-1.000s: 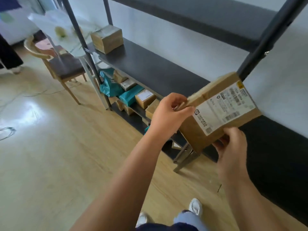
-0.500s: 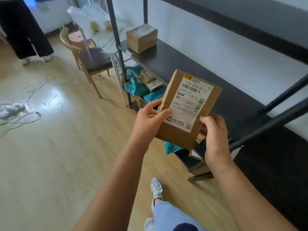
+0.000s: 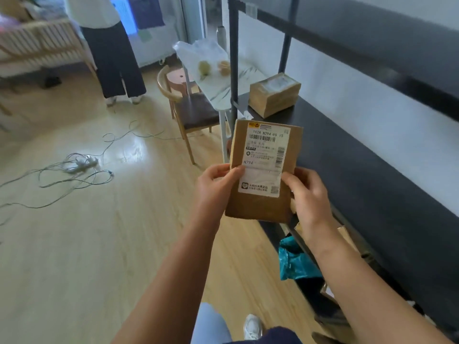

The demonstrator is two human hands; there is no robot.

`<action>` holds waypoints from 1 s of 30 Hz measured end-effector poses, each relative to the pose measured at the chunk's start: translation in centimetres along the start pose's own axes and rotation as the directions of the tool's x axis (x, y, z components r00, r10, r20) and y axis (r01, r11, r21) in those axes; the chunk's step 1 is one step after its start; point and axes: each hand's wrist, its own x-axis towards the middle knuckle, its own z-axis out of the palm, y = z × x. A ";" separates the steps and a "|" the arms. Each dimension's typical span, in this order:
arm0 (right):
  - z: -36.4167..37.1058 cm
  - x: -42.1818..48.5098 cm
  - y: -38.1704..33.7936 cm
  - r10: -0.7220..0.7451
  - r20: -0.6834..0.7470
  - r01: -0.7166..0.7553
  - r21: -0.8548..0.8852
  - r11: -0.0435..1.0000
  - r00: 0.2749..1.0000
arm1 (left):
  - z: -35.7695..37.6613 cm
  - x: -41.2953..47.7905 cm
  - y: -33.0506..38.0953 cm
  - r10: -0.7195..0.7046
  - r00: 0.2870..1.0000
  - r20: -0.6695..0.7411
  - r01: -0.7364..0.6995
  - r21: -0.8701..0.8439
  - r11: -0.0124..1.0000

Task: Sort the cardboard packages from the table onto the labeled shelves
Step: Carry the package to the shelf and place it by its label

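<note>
Head view: package (image 3: 263,170) now upright, label facing camera, both hands (image 3: 213,192) gripping.

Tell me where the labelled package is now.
The package is at the centre of the head view, held upright between the left hand and right hand, beside the dark shelf.

Counts in view
Two cardboard packages: one held (image 3: 263,175), one on the dark shelf (image 3: 274,94). Two hands: left (image 3: 213,192), right (image 3: 309,194). One wooden chair (image 3: 191,108), one teal bag (image 3: 294,263).

A home room: wooden chair (image 3: 188,108), crib (image 3: 37,43), laminate floor (image 3: 74,244).
</note>
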 end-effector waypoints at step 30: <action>16.7 23.0 -20.9 -0.390 -0.346 0.357 -0.156 0.921 0.853 | -4.4 32.7 26.2 0.273 0.834 0.480 -0.293 -0.035 0.955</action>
